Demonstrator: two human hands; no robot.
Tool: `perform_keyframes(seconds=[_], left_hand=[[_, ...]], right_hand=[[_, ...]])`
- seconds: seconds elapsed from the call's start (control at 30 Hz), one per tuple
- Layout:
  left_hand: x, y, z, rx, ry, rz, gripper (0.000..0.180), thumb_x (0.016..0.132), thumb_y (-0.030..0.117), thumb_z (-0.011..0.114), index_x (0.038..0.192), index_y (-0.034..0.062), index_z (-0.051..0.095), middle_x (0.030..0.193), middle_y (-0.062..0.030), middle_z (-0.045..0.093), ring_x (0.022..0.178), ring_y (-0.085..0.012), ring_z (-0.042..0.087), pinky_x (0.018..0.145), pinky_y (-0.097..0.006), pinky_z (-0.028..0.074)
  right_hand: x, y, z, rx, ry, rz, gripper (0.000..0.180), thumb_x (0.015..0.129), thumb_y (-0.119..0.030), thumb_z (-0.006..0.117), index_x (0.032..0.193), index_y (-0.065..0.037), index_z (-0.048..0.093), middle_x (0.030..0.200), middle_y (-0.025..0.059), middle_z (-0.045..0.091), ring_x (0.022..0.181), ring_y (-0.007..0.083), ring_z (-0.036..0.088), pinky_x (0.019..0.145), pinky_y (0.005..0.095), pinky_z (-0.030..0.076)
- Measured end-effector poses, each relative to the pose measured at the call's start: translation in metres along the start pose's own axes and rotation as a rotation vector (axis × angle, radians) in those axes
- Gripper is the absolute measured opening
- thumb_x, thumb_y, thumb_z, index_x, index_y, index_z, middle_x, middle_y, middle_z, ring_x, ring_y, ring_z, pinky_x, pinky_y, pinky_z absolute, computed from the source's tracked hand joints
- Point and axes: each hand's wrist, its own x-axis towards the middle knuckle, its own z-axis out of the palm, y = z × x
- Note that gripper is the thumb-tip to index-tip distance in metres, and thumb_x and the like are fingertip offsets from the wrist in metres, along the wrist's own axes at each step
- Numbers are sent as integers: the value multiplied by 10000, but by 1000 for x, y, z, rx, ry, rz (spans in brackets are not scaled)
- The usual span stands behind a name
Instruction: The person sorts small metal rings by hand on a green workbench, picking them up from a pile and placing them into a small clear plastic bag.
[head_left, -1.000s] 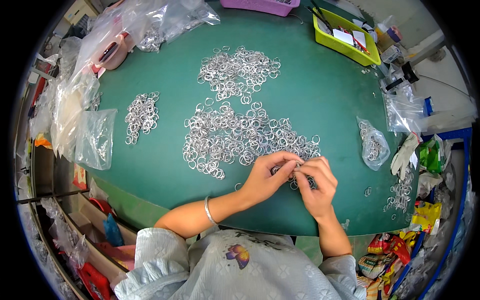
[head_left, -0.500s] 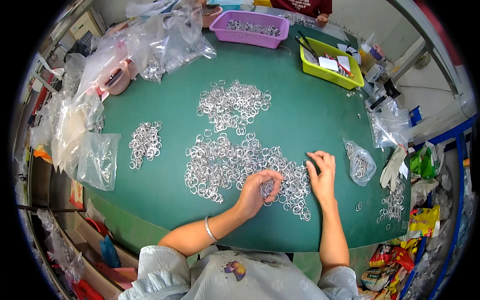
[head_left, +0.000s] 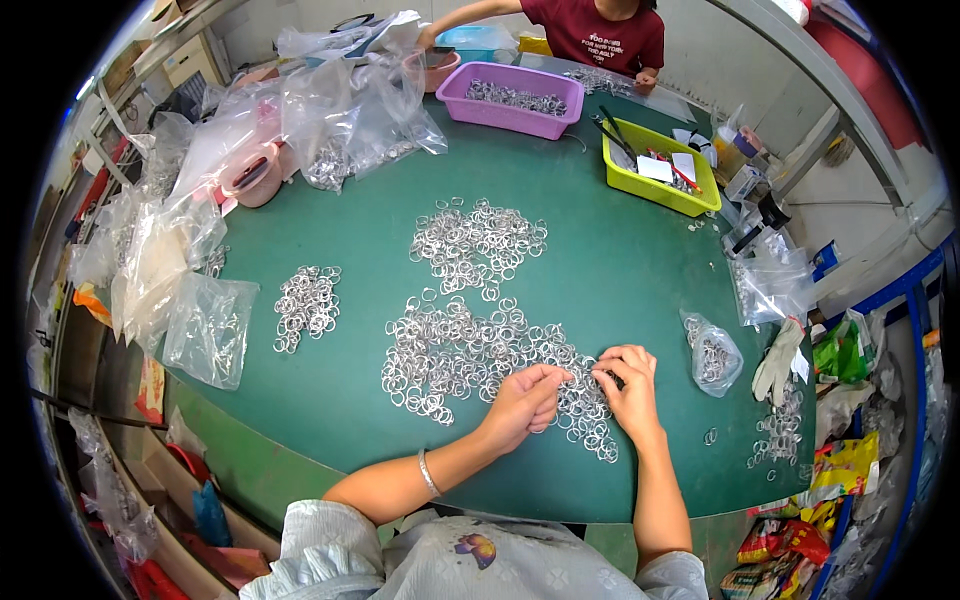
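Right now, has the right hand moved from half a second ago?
Yes, the right hand moved toward the person and slightly left, judged against the bag of rings to its right.

1. Blouse [head_left: 560,575]: pale grey-blue, loose cut, crinkled fabric; faint flower-like shapes in the weave, tone on tone.
2. Left sleeve [head_left: 330,535]: same fabric, wide, ends about the elbow; gathered ruffle [head_left: 300,570] along it.
3. Right sleeve [head_left: 672,578]: matching pale colour; mostly cut off by the lower picture edge.
4. Chest: butterfly motif [head_left: 476,549], wings orange-yellow and purple. Dark marks beside it, too foreshortened to make out.
5. Left forearm, near wrist: silver-coloured bangle [head_left: 428,473], narrow, rounded band.
6. Left hand [head_left: 522,408], right hand [head_left: 630,395]: both bare.
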Motion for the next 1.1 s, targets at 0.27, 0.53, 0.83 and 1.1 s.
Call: perform_keyframes(seconds=[0.27, 0.53, 0.83, 1.1], left_hand=[[5, -4, -5, 154, -18, 106, 217, 883, 140, 491, 1043, 1, 538, 722, -23, 520, 493, -37, 358, 400, -163, 254], [4, 1, -1, 257, -1, 107, 236, 879, 152, 499, 1066, 15, 546, 651, 24, 490, 486, -23, 343, 408, -156, 238], [3, 1, 8, 464, 62, 185, 249, 819, 76, 569, 1061, 22, 554, 655, 41, 497, 528, -27, 394, 456, -162, 297], [5, -1, 3, 542, 37, 309, 236, 758, 37, 632, 992, 28, 601, 727, 25, 541, 680, -40, 464, 604, -186, 389]], right_hand=[[-2, -3, -6, 444, -27, 258, 96, 760, -17, 600, 844, -18, 645, 671, 26, 579, 572, 86, 489, 508, 227, 390], [3, -13, 3, 936, -90, 432, 150, 831, -22, 533, 963, 33, 577, 752, 52, 607, 611, 71, 523, 559, 190, 429], [-8, -24, 5, 1102, -49, 502, 76, 801, -6, 582, 862, 37, 595, 781, 57, 603, 709, 97, 557, 635, 209, 448], [-11, -34, 8, 1050, 63, 433, 80, 792, 39, 573, 866, 32, 604, 847, 35, 568, 737, 68, 520, 647, 191, 420]])
